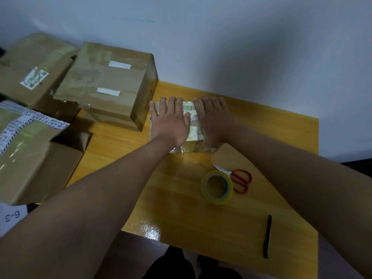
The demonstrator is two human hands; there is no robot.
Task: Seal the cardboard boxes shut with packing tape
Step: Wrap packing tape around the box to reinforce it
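Presently, both hands lie flat, side by side, on top of a small box that sits on the yellow wooden table, toward its far edge near the wall. The left hand covers the left half of the box top, fingers straight and slightly spread, pointing away from the person; they grasp nothing. The right hand covers the right half in the same manner, fingers extended and released, palm down. Between the two hands a strip of the box top shows, bearing a white barcode label and a glossy film of tape. The near edge of the box also looks shiny, though its detail is blurred. The roll of tape lies flat on the table, nearer the person and to the right of centre, apart from the box. A pair of red-handled scissors lies just beside the roll, on its right, blades pointing left and away. A black pen lies farther right and nearer, well apart from the roll. To the left of the small box stands a large taped box with two white strips on its top. Further left are two more cardboard boxes, one far and one near, the near one with printed tape across it.
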